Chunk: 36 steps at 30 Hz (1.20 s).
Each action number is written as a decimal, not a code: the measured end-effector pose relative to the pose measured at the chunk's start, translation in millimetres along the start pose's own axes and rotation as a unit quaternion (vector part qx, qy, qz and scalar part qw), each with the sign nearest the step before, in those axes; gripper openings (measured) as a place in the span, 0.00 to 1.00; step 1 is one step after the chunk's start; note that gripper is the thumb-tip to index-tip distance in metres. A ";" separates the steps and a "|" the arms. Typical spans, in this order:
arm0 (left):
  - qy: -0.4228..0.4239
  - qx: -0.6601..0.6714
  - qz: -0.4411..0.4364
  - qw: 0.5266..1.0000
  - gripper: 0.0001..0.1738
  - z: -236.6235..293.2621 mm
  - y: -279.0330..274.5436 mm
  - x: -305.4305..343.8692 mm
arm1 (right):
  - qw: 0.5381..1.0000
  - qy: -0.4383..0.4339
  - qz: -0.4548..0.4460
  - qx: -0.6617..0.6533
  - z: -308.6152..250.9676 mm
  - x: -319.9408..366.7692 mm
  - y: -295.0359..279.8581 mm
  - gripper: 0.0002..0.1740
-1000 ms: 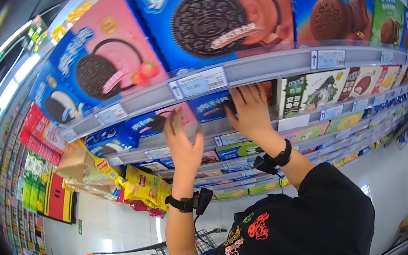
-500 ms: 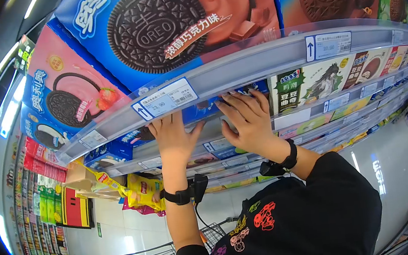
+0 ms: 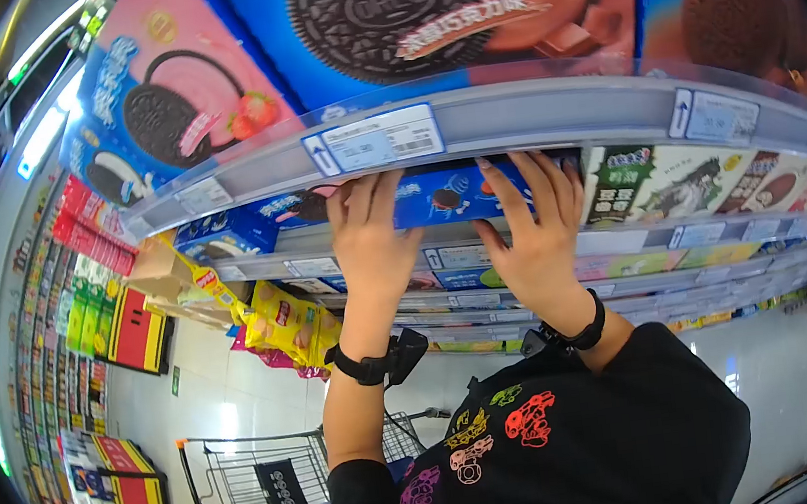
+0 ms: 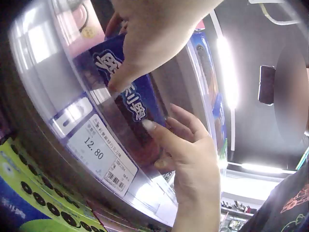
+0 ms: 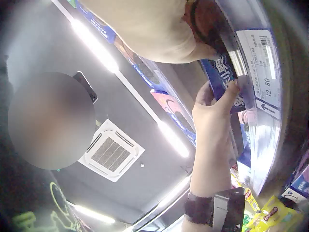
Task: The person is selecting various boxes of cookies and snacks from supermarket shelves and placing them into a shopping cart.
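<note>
On the shelf below the large cookie boxes, a blue cookie box (image 3: 462,194) lies between both hands. My left hand (image 3: 374,250) holds its left end and my right hand (image 3: 540,241) its right end, fingers over the top and thumbs lower at the front. The left wrist view shows the blue box (image 4: 137,92) behind the clear shelf lip, with the left hand (image 4: 154,36) and right hand (image 4: 188,159) at its two ends. In the right wrist view, both thumbs, of the right hand (image 5: 145,29) and left hand (image 5: 212,116), press the box (image 5: 219,75).
A shelf edge with a price tag (image 3: 376,142) runs just above the hands. White and green cookie boxes (image 3: 674,183) stand at the right. Yellow snack bags (image 3: 287,325) hang at the left, and a wire shopping cart (image 3: 281,490) stands below.
The hands have closed in on the blue box, and more of its front shows between them. The left hand has moved right since half a second ago; the head view has shifted.
</note>
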<state>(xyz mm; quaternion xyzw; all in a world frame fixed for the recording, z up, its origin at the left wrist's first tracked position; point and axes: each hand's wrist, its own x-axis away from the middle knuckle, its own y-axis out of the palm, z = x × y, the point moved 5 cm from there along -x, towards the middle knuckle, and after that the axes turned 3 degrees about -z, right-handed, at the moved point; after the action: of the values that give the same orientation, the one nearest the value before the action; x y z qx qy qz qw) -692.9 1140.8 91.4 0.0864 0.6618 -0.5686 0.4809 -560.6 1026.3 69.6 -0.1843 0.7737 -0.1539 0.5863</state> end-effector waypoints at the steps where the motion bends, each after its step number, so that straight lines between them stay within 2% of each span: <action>1: 0.003 0.011 0.001 1.000 0.37 0.0 -0.4 1.0 | 1.000 0.000 -0.007 0.001 -1.3 -2.6 1.1 0.40; 8: -0.015 0.056 0.032 0.998 0.36 -9.2 -4.3 9.1 | 0.999 -0.031 0.012 -0.012 -5.5 -5.2 -7.6 0.33; 11: -0.054 0.088 0.026 0.994 0.35 -12.8 -3.0 10.3 | 0.993 -0.095 0.054 -0.051 -7.6 -7.7 -16.4 0.29; 12: -0.064 0.096 0.024 0.993 0.35 -13.7 -3.3 10.5 | 0.990 -0.121 0.058 -0.043 -8.3 -8.6 -21.2 0.24; 15: -0.081 0.117 0.038 0.989 0.35 -17.0 -3.9 10.8 | 0.974 -0.176 0.126 -0.067 7.2 1.1 -27.3 0.23; 21: -0.066 0.137 0.093 0.984 0.33 -13.5 -15.2 12.0 | 0.963 -0.169 0.177 -0.111 30.0 8.8 -23.9 0.35; 22: -0.058 0.134 0.096 0.985 0.32 -11.7 -18.0 12.2 | 0.968 -0.171 0.154 -0.100 35.6 12.4 -20.1 0.44; 25: -0.037 0.124 0.115 0.985 0.30 -7.7 -27.4 19.8 | 0.959 -0.165 0.160 -0.165 35.8 15.8 -16.4 0.48; 26: -0.030 0.120 0.128 0.984 0.30 -6.3 -27.9 22.6 | 0.962 -0.168 0.157 -0.147 42.4 19.8 -14.0 0.51; 27: -0.022 0.116 0.142 0.983 0.30 -6.4 -30.7 25.3 | 0.953 -0.155 0.182 -0.186 43.6 20.2 -10.3 0.51; 29: -0.020 0.098 0.150 0.984 0.32 -4.6 -38.3 31.7 | 0.967 -0.088 0.135 -0.196 49.3 24.8 -6.9 0.51; 32: -0.025 0.096 0.163 0.982 0.36 -5.5 -37.5 48.4 | 0.983 -0.069 0.042 -0.165 48.4 33.3 -9.9 0.54; 35: 0.012 0.039 0.195 0.980 0.36 -3.7 -43.1 63.0 | 0.968 -0.158 0.138 -0.140 52.7 53.9 1.3 0.55; 36: 0.026 0.015 0.194 0.980 0.35 -1.5 -47.3 66.5 | 0.974 -0.155 0.135 -0.098 49.9 54.8 -0.2 0.53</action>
<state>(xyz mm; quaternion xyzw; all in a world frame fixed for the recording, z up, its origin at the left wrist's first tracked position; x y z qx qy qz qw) -759.8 1097.3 74.1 0.2355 0.6362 -0.4716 0.5634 -525.9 999.5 9.9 -0.1562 0.7026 0.0341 0.6934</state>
